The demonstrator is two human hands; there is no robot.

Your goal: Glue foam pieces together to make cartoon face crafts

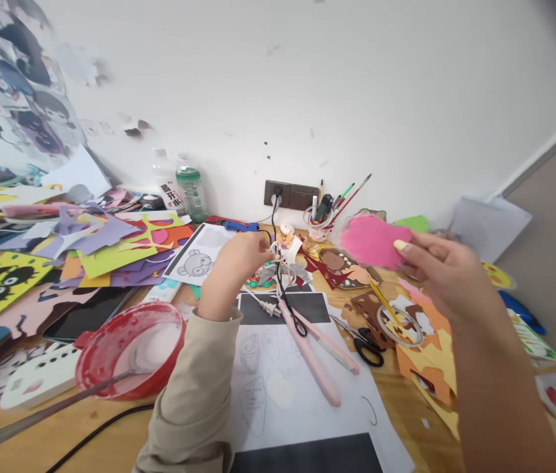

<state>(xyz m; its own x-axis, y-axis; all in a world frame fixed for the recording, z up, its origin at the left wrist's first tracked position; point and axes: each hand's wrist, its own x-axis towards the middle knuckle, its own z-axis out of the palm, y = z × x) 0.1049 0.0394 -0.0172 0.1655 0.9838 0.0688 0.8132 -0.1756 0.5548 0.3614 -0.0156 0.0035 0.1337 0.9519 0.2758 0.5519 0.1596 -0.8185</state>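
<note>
My right hand (430,263) is raised on the right, pinching a bright pink paper cutout (369,242) with a wavy edge between thumb and fingers. On the left, my left hand (243,259) reaches over a small pile of scraps and cords, its fingers bent together beside the black cord (278,263). What those fingertips hold, if anything, is hidden. Below them a pink hair straightener (310,355) rests on a white sheet with pencil drawings (278,401). A white plug (270,307) lies beside it. Black-handled scissors (369,348) sit to its right.
A red bowl (85,374) with a metal handle sticking out stands at the left front. Behind it are heaped coloured paper scraps (110,236), a phone (85,315) and two bottles (192,187). A pen cup (320,226), tape roll (418,338) and brown and orange scraps (435,368) occupy the right.
</note>
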